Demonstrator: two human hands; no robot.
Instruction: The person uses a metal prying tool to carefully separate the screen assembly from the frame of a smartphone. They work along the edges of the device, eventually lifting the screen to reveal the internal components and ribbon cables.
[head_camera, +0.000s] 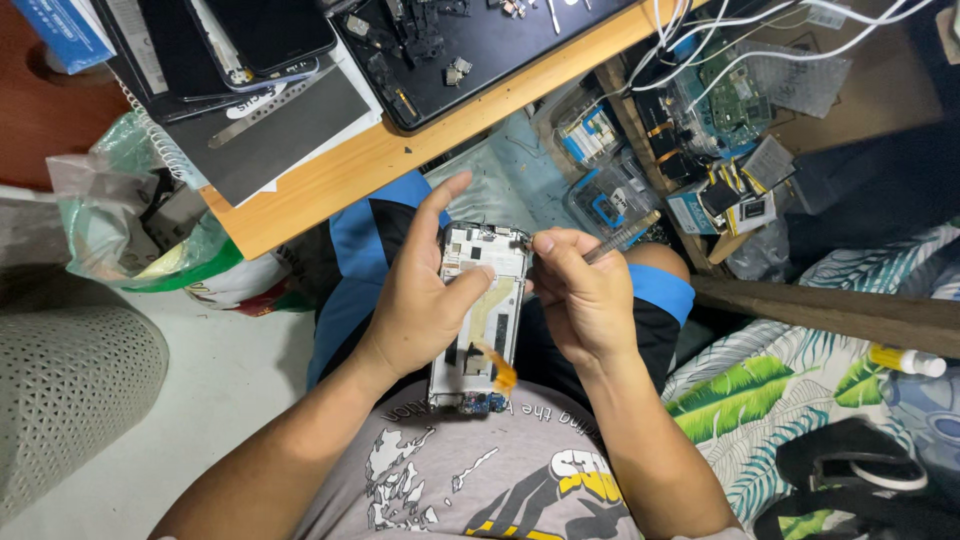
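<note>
Left hand (425, 305) grips an opened phone (480, 320) over the lap, thumb across its middle. Right hand (580, 295), just beside, pinches tweezers (615, 242) at the phone's top corner. A slip there could tear the orange flex (497, 367) or scratch parts.

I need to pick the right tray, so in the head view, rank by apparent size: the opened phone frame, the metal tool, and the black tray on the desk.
1. black tray, though cut off by the picture's top edge
2. opened phone frame, in the left hand
3. metal tool, in the right hand

The frame sits nearer the camera, so it looks enlarged.
</note>
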